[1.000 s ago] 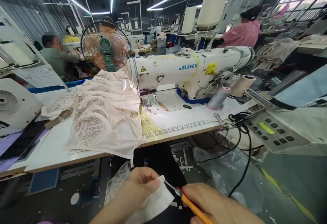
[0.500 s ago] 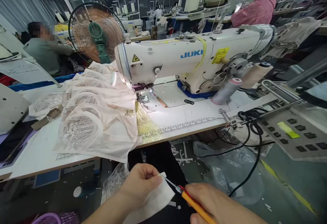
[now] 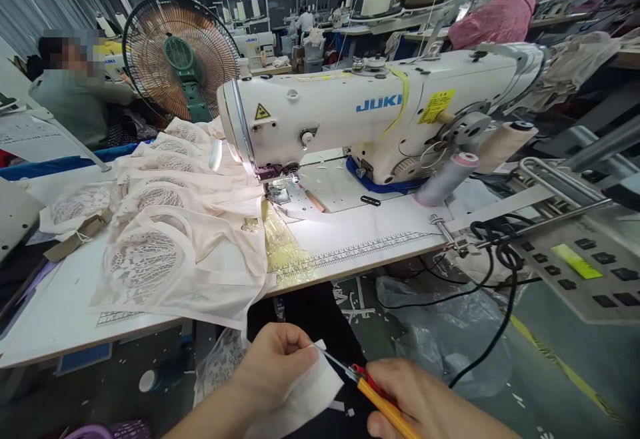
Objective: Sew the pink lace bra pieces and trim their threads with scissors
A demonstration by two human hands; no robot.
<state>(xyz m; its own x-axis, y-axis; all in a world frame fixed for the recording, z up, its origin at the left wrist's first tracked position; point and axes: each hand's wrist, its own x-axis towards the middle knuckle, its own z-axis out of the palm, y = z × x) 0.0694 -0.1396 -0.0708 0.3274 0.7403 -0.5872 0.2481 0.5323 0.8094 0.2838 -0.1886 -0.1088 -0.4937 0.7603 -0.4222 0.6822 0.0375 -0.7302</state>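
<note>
Low in front of me, my left hand (image 3: 281, 362) pinches the edge of a white piece of fabric (image 3: 316, 387) between thumb and fingers. My right hand (image 3: 417, 392) is closed round scissors (image 3: 384, 407) with orange and red handles. Their thin metal blades lie at the fabric's upper edge, close to my left fingertips. Whether the blades are cutting through cannot be made out. Above my hands, pale pink bras with lace cups (image 3: 145, 262) lie overlapping on the table, their right edge beside the needle area of the white sewing machine (image 3: 330, 109).
A ruler strip (image 3: 350, 250) runs along the table's front edge. A thread cone (image 3: 445, 179) and a control panel (image 3: 583, 262) are at the right. A fan (image 3: 181, 59) stands behind the bras. Plastic sheeting (image 3: 450, 339) and scraps lie on the floor. Other people sit farther back.
The view has shifted slightly, with the table's left side sliding left. More of the red scissor handle shows beside the orange one. Both hands keep nearly the same place and hold.
</note>
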